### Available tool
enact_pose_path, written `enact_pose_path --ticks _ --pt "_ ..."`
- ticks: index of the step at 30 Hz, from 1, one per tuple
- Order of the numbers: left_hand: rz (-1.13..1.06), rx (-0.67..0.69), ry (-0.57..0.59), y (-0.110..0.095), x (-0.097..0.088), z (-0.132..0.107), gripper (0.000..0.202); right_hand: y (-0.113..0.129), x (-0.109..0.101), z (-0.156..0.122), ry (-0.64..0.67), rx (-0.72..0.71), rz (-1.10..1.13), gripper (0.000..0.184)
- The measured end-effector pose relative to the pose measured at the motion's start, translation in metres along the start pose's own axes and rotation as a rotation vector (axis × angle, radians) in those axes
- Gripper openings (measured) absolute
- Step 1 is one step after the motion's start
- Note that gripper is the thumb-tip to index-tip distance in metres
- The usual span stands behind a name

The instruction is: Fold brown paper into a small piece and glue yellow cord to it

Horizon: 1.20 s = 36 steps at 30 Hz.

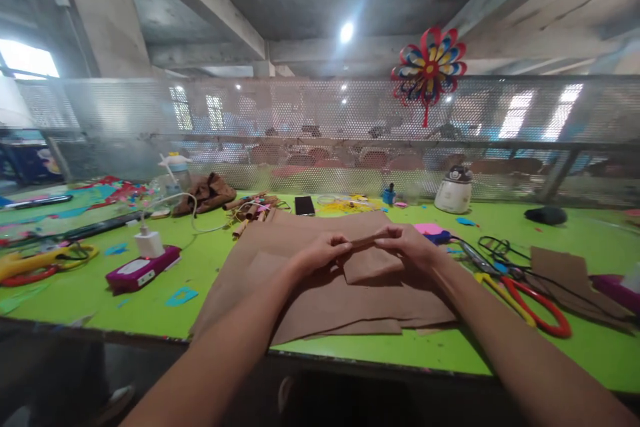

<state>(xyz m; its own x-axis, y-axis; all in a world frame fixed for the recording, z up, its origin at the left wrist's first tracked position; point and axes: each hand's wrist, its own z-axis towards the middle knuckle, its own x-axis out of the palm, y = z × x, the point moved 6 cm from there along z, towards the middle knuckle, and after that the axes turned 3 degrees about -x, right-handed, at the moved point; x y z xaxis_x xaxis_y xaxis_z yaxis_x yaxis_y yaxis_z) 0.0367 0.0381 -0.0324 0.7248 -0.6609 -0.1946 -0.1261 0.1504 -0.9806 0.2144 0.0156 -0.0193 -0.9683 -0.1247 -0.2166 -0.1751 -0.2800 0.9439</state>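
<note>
From the head view, my left hand (320, 255) and right hand (407, 245) each pinch the top edge of a small brown paper piece (373, 261), lifted just over the brown paper sheets (320, 293) on the green tabletop (210, 260). It looks light, thin and creasable, so an edge grip suits it.

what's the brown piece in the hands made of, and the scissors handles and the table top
Brown piece, pinched by left hand and right hand: likely kraft paper or thin card, matte, bending softly. Scissors handles: probably plastic, glossy red and yellow. Table top: smooth lime-green surface with faint sheen; laminate or a mat, hard to tell.
</note>
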Motion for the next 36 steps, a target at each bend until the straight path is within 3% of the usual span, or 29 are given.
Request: enact_pose_path --ticks 6,11,16,24,29,32,36 --pt "0.112 0.063 -0.069 -0.001 -0.004 0.005 0.030 0.004 0.007 -0.002 0.044 0.011 0.058 0.030" --pt "0.170 0.115 -0.112 -0.009 -0.002 0.004 0.029 0.005 -0.004 0.001 -0.092 0.000 -0.061 0.030" --pt "0.211 0.137 -0.126 -0.012 0.001 0.003 0.030 0.005 -0.007 0.002 -0.128 -0.015 -0.122 0.028" --pt "0.393 0.236 -0.163 -0.034 0.009 -0.004 0.033 0.023 0.012 -0.002 -0.121 -0.076 -0.180 0.026" --pt "0.476 0.298 -0.208 -0.045 0.012 -0.014 0.030 0.027 0.017 -0.002 -0.096 -0.139 -0.326 0.025" --pt "0.479 0.348 -0.225 -0.050 0.016 -0.020 0.029 0.029 0.017 -0.002 -0.074 -0.179 -0.384 0.024" --pt "0.405 0.305 -0.213 -0.049 0.019 -0.021 0.025 0.033 0.016 -0.003 -0.075 -0.216 -0.408 0.025"
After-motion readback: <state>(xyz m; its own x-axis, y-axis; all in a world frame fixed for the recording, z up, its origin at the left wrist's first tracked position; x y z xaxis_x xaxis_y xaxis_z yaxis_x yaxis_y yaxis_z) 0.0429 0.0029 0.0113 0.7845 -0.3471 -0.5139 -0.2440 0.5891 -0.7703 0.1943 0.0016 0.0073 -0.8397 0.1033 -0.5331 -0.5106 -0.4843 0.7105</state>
